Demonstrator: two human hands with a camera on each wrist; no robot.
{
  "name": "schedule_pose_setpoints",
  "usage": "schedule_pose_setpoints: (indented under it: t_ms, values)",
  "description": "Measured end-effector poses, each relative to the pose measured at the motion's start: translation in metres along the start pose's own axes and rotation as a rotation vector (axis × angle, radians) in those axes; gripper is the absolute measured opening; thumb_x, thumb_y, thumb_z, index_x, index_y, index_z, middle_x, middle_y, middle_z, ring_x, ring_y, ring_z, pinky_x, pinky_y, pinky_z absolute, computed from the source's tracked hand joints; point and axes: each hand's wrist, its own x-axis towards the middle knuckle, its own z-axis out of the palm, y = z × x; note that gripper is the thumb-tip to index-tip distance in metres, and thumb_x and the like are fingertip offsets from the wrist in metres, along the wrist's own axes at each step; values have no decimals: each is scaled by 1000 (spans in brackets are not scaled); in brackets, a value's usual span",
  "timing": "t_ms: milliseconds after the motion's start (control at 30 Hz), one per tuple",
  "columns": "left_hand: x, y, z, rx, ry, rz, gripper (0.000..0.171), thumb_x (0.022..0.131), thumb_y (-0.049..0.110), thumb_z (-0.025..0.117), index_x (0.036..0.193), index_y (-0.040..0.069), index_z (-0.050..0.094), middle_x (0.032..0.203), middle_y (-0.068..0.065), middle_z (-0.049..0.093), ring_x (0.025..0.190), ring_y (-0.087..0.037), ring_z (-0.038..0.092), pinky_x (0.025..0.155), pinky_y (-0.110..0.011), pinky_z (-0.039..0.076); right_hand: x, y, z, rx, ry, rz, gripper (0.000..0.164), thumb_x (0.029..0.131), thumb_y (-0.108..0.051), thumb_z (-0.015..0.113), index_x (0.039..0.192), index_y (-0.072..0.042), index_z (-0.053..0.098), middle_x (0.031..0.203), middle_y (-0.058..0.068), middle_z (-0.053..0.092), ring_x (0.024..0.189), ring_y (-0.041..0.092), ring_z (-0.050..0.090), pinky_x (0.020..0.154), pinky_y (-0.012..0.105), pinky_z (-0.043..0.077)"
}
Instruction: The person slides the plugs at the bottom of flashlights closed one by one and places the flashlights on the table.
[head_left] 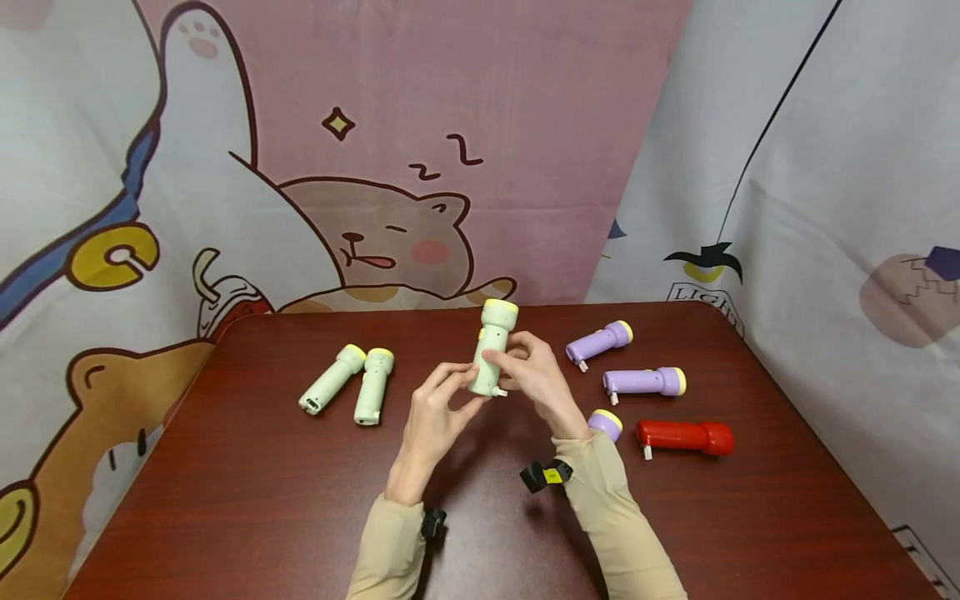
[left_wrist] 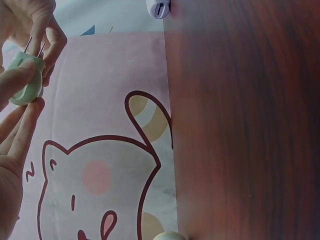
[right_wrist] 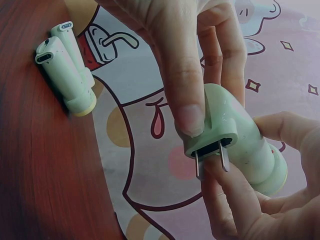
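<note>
A pale green flashlight [head_left: 492, 335] with a yellow rim is held up over the table, its head upward. My left hand [head_left: 433, 412] pinches its tail end from the left. From the right, my right hand [head_left: 542, 379] grips the body between thumb and fingers. Two metal plug prongs [right_wrist: 224, 156] stick out of the tail end in the right wrist view, close to a fingertip of the left hand. Only part of the flashlight [left_wrist: 29, 82] shows in the left wrist view, with fingers of both hands around it.
Two more pale green flashlights [head_left: 330, 382] lie side by side on the left of the brown table [head_left: 247, 500]. To the right lie purple flashlights [head_left: 637, 382], one partly hidden by my right arm, and a red flashlight [head_left: 678, 437]. A cartoon-printed cloth [head_left: 525, 167] hangs behind.
</note>
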Motion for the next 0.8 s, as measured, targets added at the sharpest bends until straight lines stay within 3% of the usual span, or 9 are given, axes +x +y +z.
schedule_pose_setpoints:
  t_ms: [800]
  values:
    - [2, 2, -1, -2, -24, 2, 37, 67, -2, 83, 102, -1, 70, 99, -13, 66, 89, -24, 69, 74, -29, 57, -1, 0, -2, 11, -4, -18, 38, 85, -13, 67, 115, 5, 52, 100, 23, 68, 74, 16, 68, 71, 36, 59]
